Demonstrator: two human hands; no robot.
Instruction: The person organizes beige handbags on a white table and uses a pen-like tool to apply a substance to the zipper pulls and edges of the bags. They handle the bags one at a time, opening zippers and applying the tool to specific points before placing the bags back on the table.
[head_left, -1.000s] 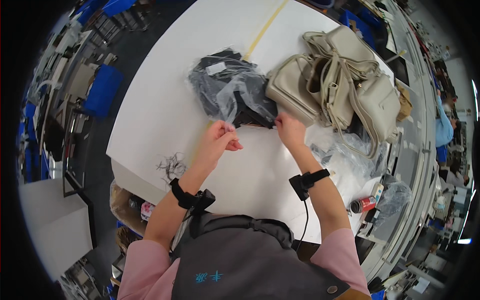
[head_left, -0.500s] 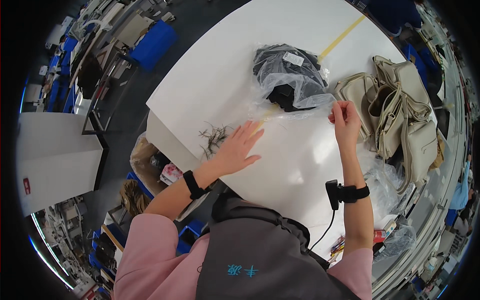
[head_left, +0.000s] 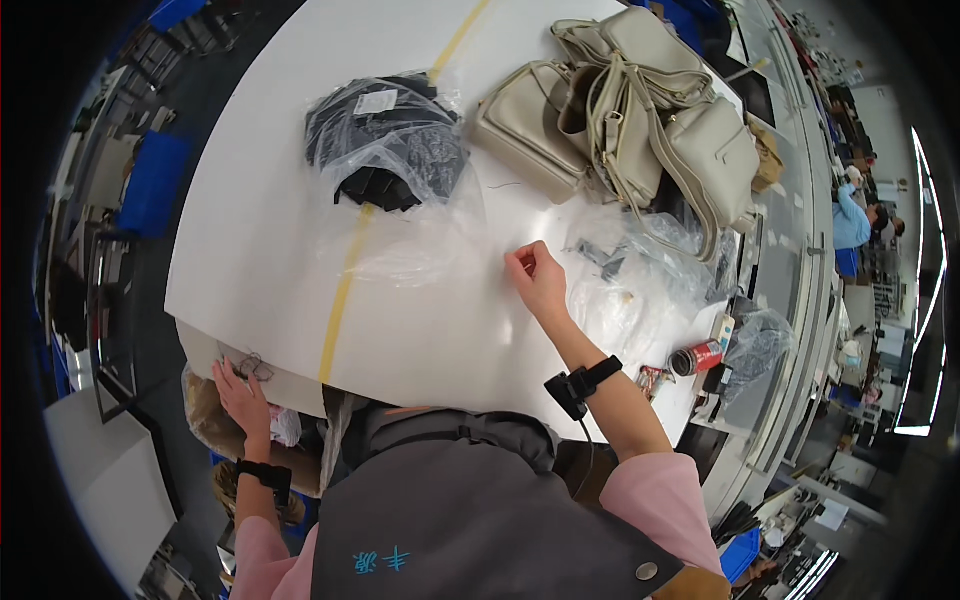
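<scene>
The grip of the right hand (head_left: 537,277) is pressed together, thumb against fingers, pinching the edge of a clear plastic bag (head_left: 420,255) that lies flat and nearly see-through on the white surface (head_left: 270,170), a little right of the frame's centre. The bag looks empty and crinkled, spreading left across a yellow tape line (head_left: 348,275). The left hand (head_left: 240,385) sits low at the lower left, over the surface's near edge, fingers curled on a small tangle of dark threads (head_left: 255,365); whether it truly pinches them I cannot tell.

Above the flat bag, toward the upper centre, a second clear bag holds folded dark fabric (head_left: 385,140), with a white label showing through its glossy skin. To the upper right a heap of beige handbags (head_left: 640,110) is piled together, smooth leather-like panels and straps looping over one another. Just right of the right hand lies a heap of loose crumpled plastic wrapping (head_left: 640,280). Further right, at the surface's edge, a small red can (head_left: 698,358) lies on its side beside a dark bundle in plastic (head_left: 755,340).
</scene>
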